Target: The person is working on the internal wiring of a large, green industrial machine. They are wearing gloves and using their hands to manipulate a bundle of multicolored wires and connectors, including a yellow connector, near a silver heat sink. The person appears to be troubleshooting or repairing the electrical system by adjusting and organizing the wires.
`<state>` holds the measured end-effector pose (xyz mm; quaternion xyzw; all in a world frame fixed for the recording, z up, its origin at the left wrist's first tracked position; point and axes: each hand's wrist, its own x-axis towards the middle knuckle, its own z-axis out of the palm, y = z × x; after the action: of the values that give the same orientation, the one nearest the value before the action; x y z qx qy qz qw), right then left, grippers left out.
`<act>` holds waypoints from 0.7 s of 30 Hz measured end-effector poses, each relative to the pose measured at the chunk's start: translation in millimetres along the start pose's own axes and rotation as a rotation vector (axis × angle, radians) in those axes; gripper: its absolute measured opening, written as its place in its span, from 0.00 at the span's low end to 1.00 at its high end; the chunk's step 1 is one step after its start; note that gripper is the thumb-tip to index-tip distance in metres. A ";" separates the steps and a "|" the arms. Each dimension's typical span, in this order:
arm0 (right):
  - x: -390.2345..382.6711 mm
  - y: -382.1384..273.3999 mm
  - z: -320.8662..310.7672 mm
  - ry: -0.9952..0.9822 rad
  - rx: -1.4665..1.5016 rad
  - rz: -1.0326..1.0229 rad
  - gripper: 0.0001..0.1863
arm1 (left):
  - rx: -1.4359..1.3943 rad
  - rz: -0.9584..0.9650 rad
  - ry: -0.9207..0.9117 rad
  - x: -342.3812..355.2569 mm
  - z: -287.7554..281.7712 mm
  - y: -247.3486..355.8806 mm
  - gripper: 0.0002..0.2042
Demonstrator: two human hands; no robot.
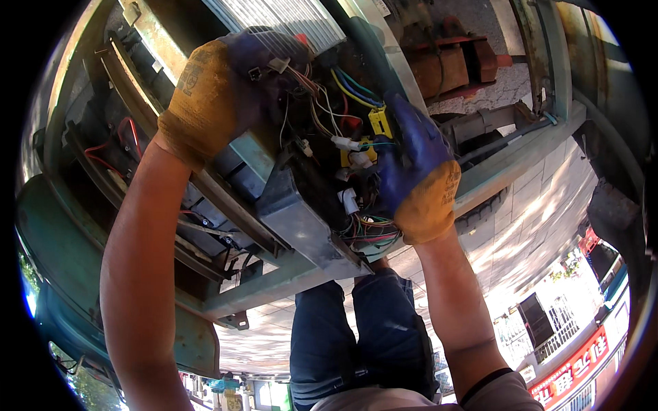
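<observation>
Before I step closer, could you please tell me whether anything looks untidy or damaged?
The thin coloured wires look untidy: they splay and cross between the left hand and the right hand, around a white connector. Whether anything is damaged, I cannot tell.

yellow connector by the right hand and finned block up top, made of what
The yellow connector looks like smooth hard plastic, from its even bright colour. The finned block seems bare metal, perhaps aluminium, given its silvery sheen and parallel ridges.

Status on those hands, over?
Purple-and-orange-gloved left hand at ribbed silver metal unit; matching right hand at yellow plastic connector. Thin multicoloured wires crowd between them.
</observation>
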<state>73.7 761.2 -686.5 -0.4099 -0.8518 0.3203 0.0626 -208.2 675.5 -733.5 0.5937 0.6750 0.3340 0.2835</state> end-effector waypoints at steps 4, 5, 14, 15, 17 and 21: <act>-3.3 14.7 5.0 -0.002 -0.014 -0.067 0.36 | 0.058 -0.113 -0.075 -2.3 -7.3 -2.7 0.19; -3.6 15.5 4.8 -0.010 -0.012 -0.056 0.36 | 0.066 -0.132 -0.074 -0.9 -8.5 -2.6 0.19; 2.3 1.3 0.5 -0.043 -0.001 0.043 0.36 | -0.068 -0.218 -0.182 -1.0 -27.0 6.0 0.14; 3.1 -1.1 -2.2 -0.059 -0.002 0.072 0.35 | -0.117 -0.266 -0.208 1.5 -27.9 9.0 0.14; 3.2 -1.5 -7.9 -0.102 0.022 0.093 0.36 | -0.233 -0.401 -0.260 5.1 -32.4 10.1 0.15; 9.5 -10.4 -28.0 -0.130 0.343 0.168 0.36 | -0.253 -0.250 -0.208 -6.9 -29.8 -3.2 0.17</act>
<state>71.0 777.2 -659.7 -0.4415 -0.7497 0.4905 0.0495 -232.5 665.1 -717.7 0.4965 0.6632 0.3153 0.4630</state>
